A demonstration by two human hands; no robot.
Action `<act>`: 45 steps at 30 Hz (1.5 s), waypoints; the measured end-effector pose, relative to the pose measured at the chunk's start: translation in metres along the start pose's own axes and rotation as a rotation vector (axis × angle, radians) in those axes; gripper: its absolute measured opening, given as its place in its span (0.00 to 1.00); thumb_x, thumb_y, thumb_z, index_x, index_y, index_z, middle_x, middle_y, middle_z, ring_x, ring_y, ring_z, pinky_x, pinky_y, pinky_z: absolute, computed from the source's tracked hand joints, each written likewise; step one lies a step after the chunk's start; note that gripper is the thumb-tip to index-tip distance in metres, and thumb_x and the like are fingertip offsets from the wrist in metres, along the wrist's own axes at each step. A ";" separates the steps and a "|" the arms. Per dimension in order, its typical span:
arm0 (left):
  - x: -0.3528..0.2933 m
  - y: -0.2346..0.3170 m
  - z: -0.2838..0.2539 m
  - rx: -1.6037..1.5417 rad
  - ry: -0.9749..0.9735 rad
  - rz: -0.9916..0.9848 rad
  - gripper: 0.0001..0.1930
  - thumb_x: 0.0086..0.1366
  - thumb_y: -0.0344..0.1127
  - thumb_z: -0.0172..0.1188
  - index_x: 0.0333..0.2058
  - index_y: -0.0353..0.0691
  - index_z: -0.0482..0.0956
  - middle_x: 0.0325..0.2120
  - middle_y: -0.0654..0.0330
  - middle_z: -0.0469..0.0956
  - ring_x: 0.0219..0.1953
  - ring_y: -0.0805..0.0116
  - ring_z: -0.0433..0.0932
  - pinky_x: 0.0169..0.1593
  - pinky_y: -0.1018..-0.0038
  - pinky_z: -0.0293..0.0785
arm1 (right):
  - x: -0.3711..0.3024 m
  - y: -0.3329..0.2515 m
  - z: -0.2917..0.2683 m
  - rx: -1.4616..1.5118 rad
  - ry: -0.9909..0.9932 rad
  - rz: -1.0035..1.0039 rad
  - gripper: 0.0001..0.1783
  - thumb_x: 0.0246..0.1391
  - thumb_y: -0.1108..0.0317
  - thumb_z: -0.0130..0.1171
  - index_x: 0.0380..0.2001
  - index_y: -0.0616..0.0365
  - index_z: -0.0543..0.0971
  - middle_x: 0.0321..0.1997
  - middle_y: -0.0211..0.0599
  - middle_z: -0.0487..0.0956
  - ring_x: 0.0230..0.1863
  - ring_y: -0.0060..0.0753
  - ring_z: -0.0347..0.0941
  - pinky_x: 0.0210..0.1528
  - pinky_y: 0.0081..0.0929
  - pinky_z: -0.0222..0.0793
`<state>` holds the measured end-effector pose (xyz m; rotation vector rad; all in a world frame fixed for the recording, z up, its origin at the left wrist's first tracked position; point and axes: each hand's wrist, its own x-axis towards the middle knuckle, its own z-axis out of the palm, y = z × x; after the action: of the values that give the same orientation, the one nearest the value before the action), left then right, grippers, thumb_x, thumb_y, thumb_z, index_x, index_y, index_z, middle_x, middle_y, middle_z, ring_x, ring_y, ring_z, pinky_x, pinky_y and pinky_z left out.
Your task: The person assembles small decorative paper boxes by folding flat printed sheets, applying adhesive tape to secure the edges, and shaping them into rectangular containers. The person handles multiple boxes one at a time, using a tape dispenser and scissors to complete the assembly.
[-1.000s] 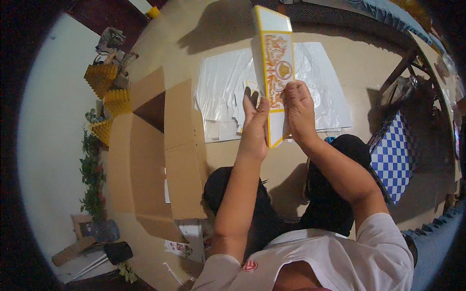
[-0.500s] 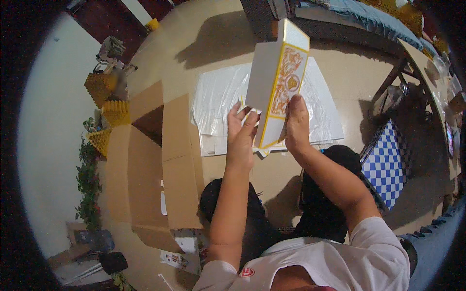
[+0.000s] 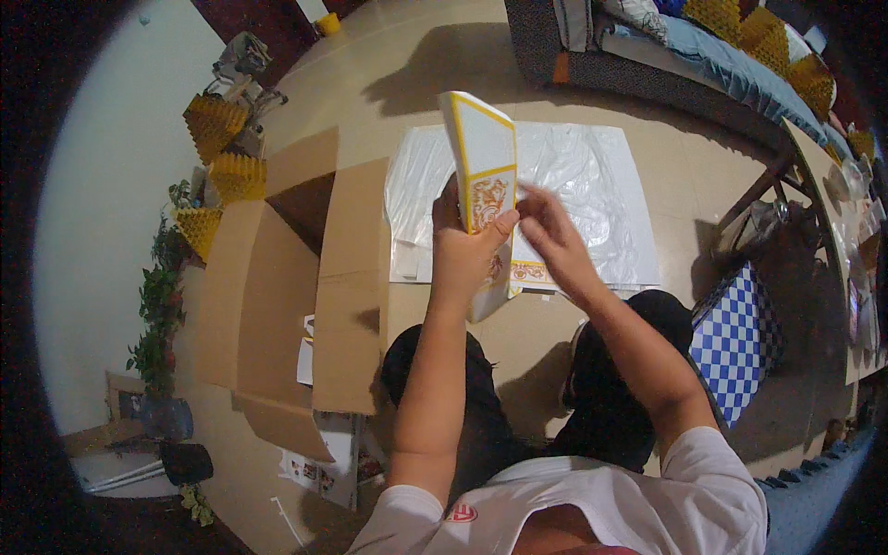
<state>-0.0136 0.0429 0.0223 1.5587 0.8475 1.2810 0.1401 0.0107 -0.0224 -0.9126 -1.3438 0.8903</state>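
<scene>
A white cardboard box (image 3: 488, 143) with yellow edges and an orange ornamental print stands on end, tilted, above the floor. My left hand (image 3: 462, 236) is closed around its left side, the thumb lying across the printed face. Close against the right edge is my right hand (image 3: 550, 236), its fingers bent and slightly blurred; the fingertips are partly hidden at the box. Below both hands, flat white sheets (image 3: 592, 194) under clear plastic lie on the tiled floor. Another printed piece (image 3: 532, 270) with the same orange pattern shows just beneath my right hand.
A large open brown carton (image 3: 351, 287) stands at the left, with white pieces (image 3: 305, 359) inside. To the right are a blue-and-white checked box (image 3: 735, 342) and a wooden table (image 3: 819, 194). A sofa (image 3: 638, 69) is at the far side; potted plants (image 3: 157, 314) line the left wall.
The box has turned and come lower and to the left. My left hand has moved up to grip it; my right hand has let its thumb off the printed face and shifted to the edge.
</scene>
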 end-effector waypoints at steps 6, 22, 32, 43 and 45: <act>-0.017 0.015 0.013 0.844 0.069 0.082 0.52 0.41 0.36 0.75 0.65 0.50 0.55 0.51 0.52 0.59 0.54 0.50 0.63 0.59 0.57 0.58 | 0.021 -0.036 -0.025 0.255 0.287 -0.041 0.29 0.60 0.58 0.55 0.61 0.54 0.61 0.52 0.39 0.71 0.53 0.28 0.66 0.57 0.28 0.60; -0.012 0.012 0.021 0.309 0.039 -0.058 0.16 0.57 0.39 0.67 0.40 0.37 0.76 0.35 0.57 0.77 0.40 0.66 0.75 0.46 0.69 0.68 | 0.011 -0.045 -0.042 0.348 0.051 0.349 0.18 0.54 0.63 0.58 0.47 0.57 0.75 0.43 0.31 0.75 0.46 0.24 0.71 0.51 0.22 0.66; -0.014 0.012 0.016 -0.124 -0.089 -0.195 0.12 0.59 0.34 0.65 0.40 0.35 0.78 0.34 0.63 0.79 0.36 0.75 0.75 0.43 0.78 0.70 | 0.009 -0.041 -0.042 0.301 -0.087 0.353 0.13 0.55 0.63 0.60 0.41 0.57 0.76 0.41 0.29 0.77 0.44 0.21 0.72 0.49 0.21 0.67; -0.016 0.019 0.014 -0.187 -0.124 -0.316 0.11 0.59 0.35 0.67 0.36 0.34 0.80 0.30 0.63 0.80 0.33 0.78 0.75 0.39 0.81 0.71 | 0.008 -0.049 -0.033 0.327 -0.137 0.404 0.12 0.57 0.60 0.59 0.38 0.56 0.77 0.37 0.27 0.77 0.40 0.20 0.72 0.45 0.21 0.68; -0.017 0.016 0.016 -0.210 -0.122 -0.327 0.11 0.58 0.35 0.67 0.36 0.34 0.81 0.30 0.63 0.80 0.32 0.78 0.75 0.39 0.81 0.70 | 0.007 -0.042 -0.036 0.334 -0.135 0.409 0.12 0.57 0.59 0.59 0.38 0.56 0.76 0.36 0.27 0.77 0.39 0.19 0.72 0.44 0.20 0.68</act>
<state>-0.0028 0.0186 0.0313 1.2585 0.8221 0.9936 0.1763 -0.0002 0.0188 -0.8889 -1.0891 1.4659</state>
